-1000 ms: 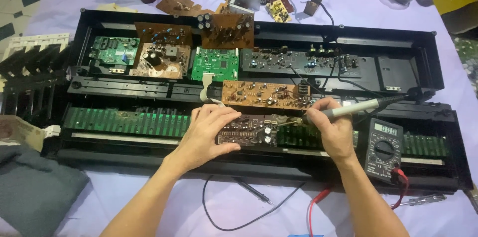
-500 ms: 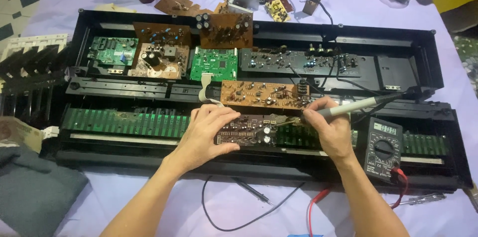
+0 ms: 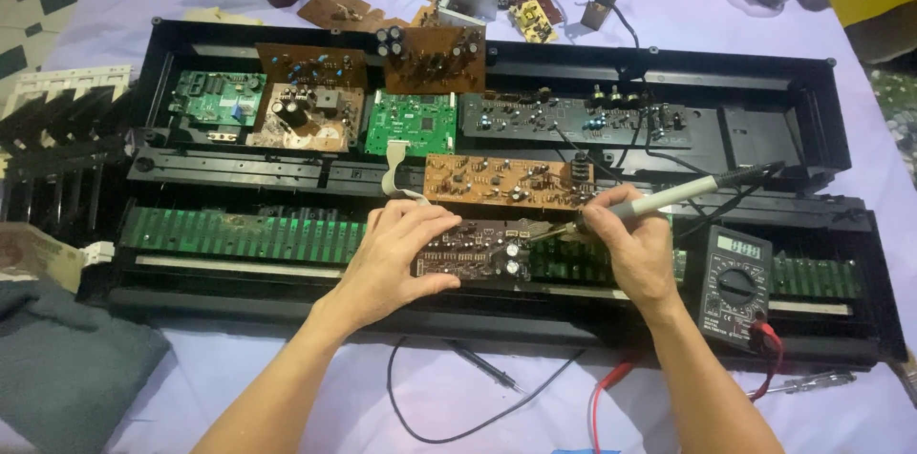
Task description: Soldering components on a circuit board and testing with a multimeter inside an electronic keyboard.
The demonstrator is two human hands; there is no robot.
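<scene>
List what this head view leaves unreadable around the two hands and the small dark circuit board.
- Left part of the small dark circuit board: covered by the left hand.
- Where the soldering iron tip meets the board: too small to tell.
- Right hand grip: fingers hide the handle's front.
- Multimeter display: too small.
- Red lead: cut off by the bottom edge.

Two bare forearms come up from the bottom of the frame, with no sleeves showing. The left hand (image 3: 396,249) and the right hand (image 3: 630,244) are uncovered too: no gloves, rings, watch or wristbands visible.
</scene>
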